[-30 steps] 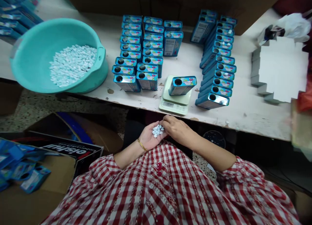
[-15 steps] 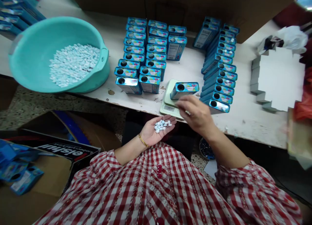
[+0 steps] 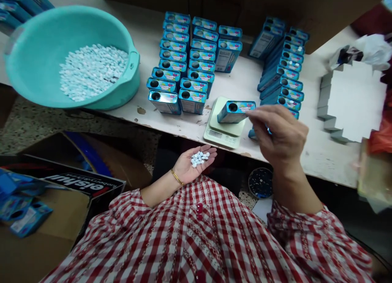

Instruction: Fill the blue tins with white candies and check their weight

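My left hand (image 3: 190, 164) is palm up with its fingers stretched flat, holding a small heap of white and pale blue candies (image 3: 199, 157). A pale green kitchen scale (image 3: 225, 138) stands at the table's front edge. On it is a blue box (image 3: 235, 111) marked "Caramelo Macizo", upright, with a round dark hole in its top. My right hand (image 3: 277, 134) is raised at the right end of that box, fingertips pinched together. What the pinch holds, if anything, is hidden, and I cannot tell whether the fingers touch the box.
A turquoise tub (image 3: 33, 62) at the left holds many candies. Rows of blue boxes (image 3: 174, 54) stand behind the scale, and another row (image 3: 290, 83) at its right, with loose candies on some tops. White folded cartons (image 3: 355, 99) lie far right. An open cardboard box (image 3: 61, 217) is below left.
My right hand has moved up and to the right, from in front of the box to its right end, uncovering the scale's display. My left hand still holds candies. The view has shifted slightly.
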The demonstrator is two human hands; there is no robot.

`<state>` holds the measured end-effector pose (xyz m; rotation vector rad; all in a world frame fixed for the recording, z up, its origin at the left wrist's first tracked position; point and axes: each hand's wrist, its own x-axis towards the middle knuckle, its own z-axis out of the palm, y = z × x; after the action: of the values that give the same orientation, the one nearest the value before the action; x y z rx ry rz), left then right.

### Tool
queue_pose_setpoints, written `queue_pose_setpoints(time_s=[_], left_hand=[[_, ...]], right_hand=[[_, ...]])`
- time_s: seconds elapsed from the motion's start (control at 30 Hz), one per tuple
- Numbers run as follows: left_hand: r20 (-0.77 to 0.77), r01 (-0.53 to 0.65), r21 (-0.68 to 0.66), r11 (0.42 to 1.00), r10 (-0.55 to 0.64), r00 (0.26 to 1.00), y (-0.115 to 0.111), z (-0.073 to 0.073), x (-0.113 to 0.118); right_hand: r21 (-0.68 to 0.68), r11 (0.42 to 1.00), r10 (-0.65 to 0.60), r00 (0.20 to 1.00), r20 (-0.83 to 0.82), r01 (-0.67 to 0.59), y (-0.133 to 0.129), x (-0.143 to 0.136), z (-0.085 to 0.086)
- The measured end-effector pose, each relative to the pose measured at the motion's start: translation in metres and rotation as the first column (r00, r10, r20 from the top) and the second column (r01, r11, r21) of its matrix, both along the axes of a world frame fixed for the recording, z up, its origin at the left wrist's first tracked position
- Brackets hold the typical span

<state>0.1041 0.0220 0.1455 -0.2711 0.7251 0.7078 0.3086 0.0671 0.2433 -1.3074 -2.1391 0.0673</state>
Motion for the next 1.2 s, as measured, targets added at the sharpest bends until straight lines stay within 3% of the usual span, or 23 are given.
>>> queue_pose_setpoints(time_s=[0.1,0.17,0.23,0.37,0.6,0.7,0.77,0.87,1.03,1.2], left_hand=[[-0.028,0.069,-0.045,0.997,-0.07,0.997,-0.008,-0.004,0.004],[-0.025,0.113,-0.075,0.991,-0.115,0.993,-0.014,-0.006,0.008],[-0.003,0.145,-0.096,0.985,-0.146,0.989,-0.02,-0.007,0.012],[0.002,0.213,-0.124,0.969,-0.214,0.977,-0.025,-0.005,0.017],[-0.01,0.196,-0.112,0.974,-0.199,0.98,-0.021,-0.004,0.017],[0.003,0.198,-0.086,0.976,-0.199,0.98,-0.02,-0.009,0.014],[0.008,0.218,-0.076,0.973,-0.218,0.976,-0.019,-0.012,0.012],[-0.019,0.207,-0.075,0.975,-0.209,0.978,-0.018,-0.012,0.01],[-0.055,0.168,-0.085,0.982,-0.173,0.983,-0.014,-0.009,0.005],[-0.078,0.108,-0.093,0.99,-0.115,0.99,-0.008,-0.009,-0.003]], right_hand=[[-0.111,0.971,0.207,0.978,-0.034,-0.21,-0.033,-0.01,-0.01],[-0.22,0.896,0.387,0.921,-0.04,-0.386,-0.052,-0.02,-0.025],[-0.28,0.834,0.493,0.87,-0.012,-0.476,-0.066,-0.031,-0.042],[-0.277,0.828,0.527,0.846,0.086,-0.487,-0.077,-0.043,-0.061],[-0.273,0.808,0.559,0.826,0.074,-0.523,-0.071,-0.038,-0.056],[-0.164,0.895,0.427,0.904,0.038,-0.415,-0.054,-0.022,-0.046],[-0.102,0.975,0.205,0.977,0.052,-0.199,-0.033,-0.008,-0.038],[-0.096,0.994,-0.041,0.985,0.166,0.057,0.006,0.012,-0.031],[-0.254,0.967,0.049,0.969,0.241,0.014,0.056,0.027,-0.031],[-0.148,0.985,-0.057,0.974,0.221,0.091,0.113,0.019,-0.033]])
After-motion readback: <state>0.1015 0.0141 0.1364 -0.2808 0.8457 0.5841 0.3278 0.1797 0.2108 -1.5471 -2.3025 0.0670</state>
